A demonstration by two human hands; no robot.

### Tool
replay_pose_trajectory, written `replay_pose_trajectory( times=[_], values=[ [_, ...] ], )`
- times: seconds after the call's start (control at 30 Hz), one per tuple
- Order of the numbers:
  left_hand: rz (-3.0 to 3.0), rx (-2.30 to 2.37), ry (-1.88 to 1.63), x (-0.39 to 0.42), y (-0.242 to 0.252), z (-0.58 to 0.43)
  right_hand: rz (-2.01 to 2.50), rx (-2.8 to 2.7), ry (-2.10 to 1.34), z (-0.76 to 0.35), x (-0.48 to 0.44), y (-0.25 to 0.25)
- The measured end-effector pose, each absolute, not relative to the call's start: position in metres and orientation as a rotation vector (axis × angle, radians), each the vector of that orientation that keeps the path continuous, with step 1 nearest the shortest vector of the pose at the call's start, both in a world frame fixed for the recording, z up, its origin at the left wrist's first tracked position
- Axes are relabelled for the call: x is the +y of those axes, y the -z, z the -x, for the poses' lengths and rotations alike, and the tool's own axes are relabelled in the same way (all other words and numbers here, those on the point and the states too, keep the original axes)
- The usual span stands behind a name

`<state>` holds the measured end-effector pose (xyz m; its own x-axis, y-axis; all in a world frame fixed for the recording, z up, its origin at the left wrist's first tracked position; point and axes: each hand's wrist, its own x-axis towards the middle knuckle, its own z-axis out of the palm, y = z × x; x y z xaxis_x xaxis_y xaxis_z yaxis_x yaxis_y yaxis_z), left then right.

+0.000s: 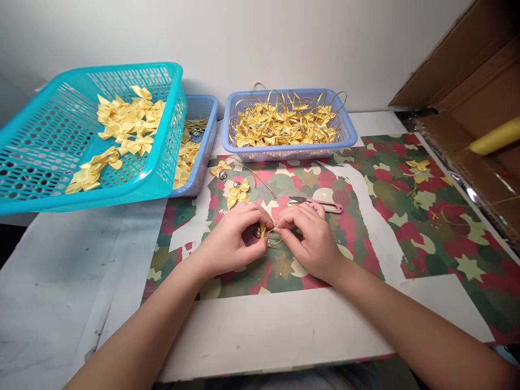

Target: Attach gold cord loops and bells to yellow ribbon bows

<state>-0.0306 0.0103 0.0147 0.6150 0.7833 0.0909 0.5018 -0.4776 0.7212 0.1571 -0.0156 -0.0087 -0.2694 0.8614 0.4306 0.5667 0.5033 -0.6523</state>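
My left hand is closed around a small yellow ribbon bow with a silver bell on it. A thin gold cord loops from the bow, and my right hand pinches it close to the left fingertips. The fingers hide part of the bow and where the cord joins it. Just beyond my hands lie another yellow bow with a bell and a pair of thread snips with a pink handle. Farther back is one more bow with a bell, near a loose gold cord.
A turquoise basket of yellow bows stands at the left, overlapping a blue basket with bows and gold cords. Another blue basket holds many finished-looking looped bows. At the right are a bow and a cardboard box.
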Motion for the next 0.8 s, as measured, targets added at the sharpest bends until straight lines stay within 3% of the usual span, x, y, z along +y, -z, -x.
replay_pose_trajectory(
  times=[0.8],
  values=[
    [-2.14, 1.009, -0.631, 0.0075, -0.0091, 0.0257, 1.211, -1.935, -0.5, -0.1572, -0.0163, 0.0087]
  ],
)
